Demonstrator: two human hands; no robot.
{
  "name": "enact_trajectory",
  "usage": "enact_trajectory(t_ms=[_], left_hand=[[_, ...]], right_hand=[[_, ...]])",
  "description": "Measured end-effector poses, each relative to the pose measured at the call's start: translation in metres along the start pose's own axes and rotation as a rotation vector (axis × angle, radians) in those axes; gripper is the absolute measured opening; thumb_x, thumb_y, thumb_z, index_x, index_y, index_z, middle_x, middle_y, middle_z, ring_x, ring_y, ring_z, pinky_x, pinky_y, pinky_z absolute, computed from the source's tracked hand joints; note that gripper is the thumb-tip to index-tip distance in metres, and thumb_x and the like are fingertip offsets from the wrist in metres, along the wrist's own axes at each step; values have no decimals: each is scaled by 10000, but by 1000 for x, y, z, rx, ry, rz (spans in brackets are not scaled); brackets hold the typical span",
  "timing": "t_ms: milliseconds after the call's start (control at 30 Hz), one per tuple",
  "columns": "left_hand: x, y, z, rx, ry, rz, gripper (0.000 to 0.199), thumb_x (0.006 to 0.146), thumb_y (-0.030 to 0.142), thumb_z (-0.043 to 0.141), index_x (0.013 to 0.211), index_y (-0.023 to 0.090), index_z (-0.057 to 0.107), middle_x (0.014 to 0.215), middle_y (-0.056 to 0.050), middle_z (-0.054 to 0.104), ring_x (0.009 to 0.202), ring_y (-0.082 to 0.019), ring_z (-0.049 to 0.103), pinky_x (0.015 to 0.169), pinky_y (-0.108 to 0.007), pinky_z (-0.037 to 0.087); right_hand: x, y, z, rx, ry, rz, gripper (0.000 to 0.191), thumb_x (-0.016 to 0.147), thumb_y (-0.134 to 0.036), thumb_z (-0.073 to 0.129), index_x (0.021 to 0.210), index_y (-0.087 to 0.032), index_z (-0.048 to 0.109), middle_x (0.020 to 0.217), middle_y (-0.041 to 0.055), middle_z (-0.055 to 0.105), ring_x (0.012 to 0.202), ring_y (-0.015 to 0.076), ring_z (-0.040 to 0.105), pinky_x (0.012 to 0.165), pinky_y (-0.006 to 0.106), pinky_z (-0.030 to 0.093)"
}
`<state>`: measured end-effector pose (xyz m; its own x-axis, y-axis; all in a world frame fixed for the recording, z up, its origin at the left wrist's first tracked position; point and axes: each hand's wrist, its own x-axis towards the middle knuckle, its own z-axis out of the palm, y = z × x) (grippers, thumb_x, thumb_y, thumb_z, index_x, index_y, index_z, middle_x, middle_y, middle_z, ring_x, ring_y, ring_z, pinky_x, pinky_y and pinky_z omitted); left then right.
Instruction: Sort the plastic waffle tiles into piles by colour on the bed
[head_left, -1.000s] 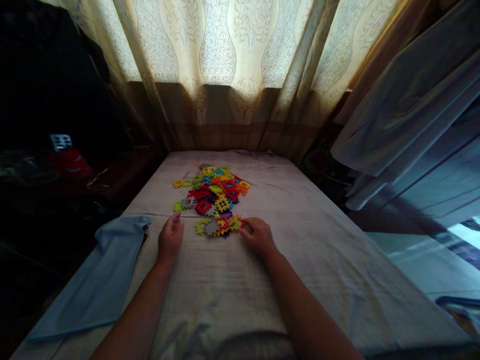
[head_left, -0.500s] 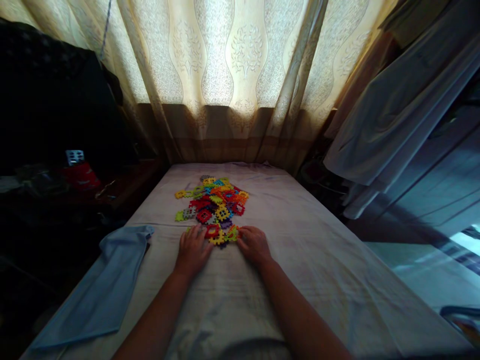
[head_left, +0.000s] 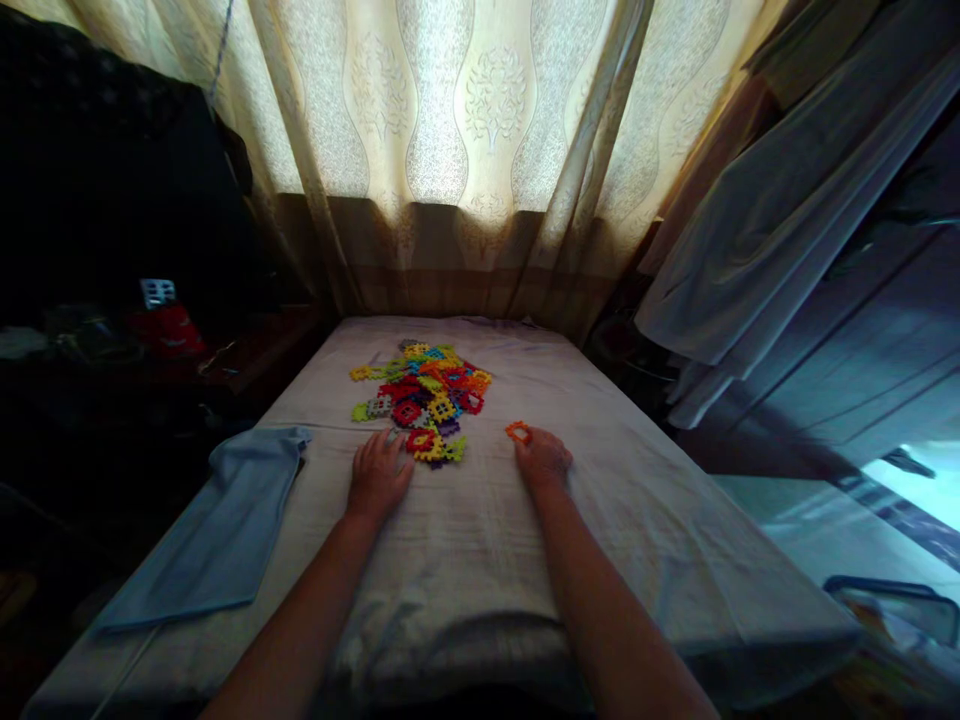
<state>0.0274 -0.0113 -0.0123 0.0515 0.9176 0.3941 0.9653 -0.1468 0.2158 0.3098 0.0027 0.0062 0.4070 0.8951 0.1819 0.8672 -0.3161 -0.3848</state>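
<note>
A pile of colourful notched plastic building pieces (head_left: 441,407) lies on the cloth-covered table (head_left: 600,560). My left hand (head_left: 379,472) rests at the pile's near left edge, fingers apart and lying down, its thumb side close to a red piece (head_left: 421,441). Beside that red piece are a yellow piece (head_left: 429,456) and a green one (head_left: 455,450). To the right of the pile, my right hand (head_left: 544,457) pinches an orange square frame piece (head_left: 517,431) low over the cloth. Its far fingers are partly hidden.
A light blue cloth (head_left: 217,530) lies along the left edge. A red container (head_left: 166,328) stands on a dark side surface at left. Curtains (head_left: 450,110) hang behind the table, and clothes (head_left: 742,220) hang at the right.
My right hand has moved right, away from the pile, with the orange piece in it. My left hand stays at the pile's near left edge. The camera view has shifted slightly.
</note>
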Motion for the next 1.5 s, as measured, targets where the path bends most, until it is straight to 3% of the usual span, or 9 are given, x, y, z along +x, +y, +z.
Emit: enact_trajectory(t_ms=[300,467,567,733,867,1133,1267,1367,1500], left_hand=[[-6,-5,-2,-16,48,44,326,867,324,550,1153,245,685,1364,-113,574,1285,-291,498,1105,-466,375],[-6,-1,-6,-13,19,46,348,862,309,555,1171,237,697,1359,-127,572,1282,-301,500,1107,-466,370],[-6,-1,-5,-14,16,50,353,864,313,549,1175,237,699,1359,-125,571,1284,-303,497,1111,-474,364],[-4,-2,-4,-12,-16,89,363,865,321,542,1188,249,694,1362,-114,569,1288,-299,492,1106,-472,367],[-4,0,-6,13,-50,133,394,883,334,515,1241,270,666,1399,-106,550,1322,-314,462,1117,-508,344],[-4,10,-13,81,-163,95,479,905,313,488,1377,267,559,1486,-120,475,1400,-326,384,1154,-532,287],[-4,7,-9,68,-159,116,469,909,310,485,1371,316,560,1488,-98,474,1411,-319,367,1157,-544,277],[-5,5,-6,45,-140,150,457,913,288,479,1357,348,569,1476,-73,489,1415,-300,360,1167,-538,265],[-5,5,-4,21,-129,190,449,928,280,470,1356,374,563,1454,-65,512,1404,-289,377,1169,-547,261]], right_hand=[[1,1,-1,-25,-13,13,345,906,-317,529,1198,-202,672,1250,114,659,1182,274,559,977,410,390],[0,2,-1,17,19,6,356,896,-338,565,1204,-193,671,1198,126,684,1144,271,585,952,404,402],[-2,2,0,49,21,-113,357,906,-397,569,1164,-180,687,1145,124,705,1097,261,608,940,388,408],[-7,-2,2,59,-68,-435,319,887,-392,617,1136,-209,694,1132,98,716,1070,234,621,936,341,409],[-8,-5,3,108,-106,-568,327,908,-415,595,1144,-207,685,1102,89,724,1052,219,625,948,333,410],[-17,-21,15,238,-97,-690,268,918,-281,552,1137,-208,689,1059,70,742,1011,199,647,952,329,441],[-16,-22,24,304,-20,-663,260,900,-291,566,1109,-215,699,1070,77,741,1012,210,654,965,355,457],[-16,-23,27,328,46,-611,283,890,-290,566,1124,-200,695,1130,100,721,1052,225,642,980,377,459],[-21,-37,27,308,57,-662,384,853,-311,615,1215,-190,660,1292,122,644,1198,247,569,1058,403,407]])
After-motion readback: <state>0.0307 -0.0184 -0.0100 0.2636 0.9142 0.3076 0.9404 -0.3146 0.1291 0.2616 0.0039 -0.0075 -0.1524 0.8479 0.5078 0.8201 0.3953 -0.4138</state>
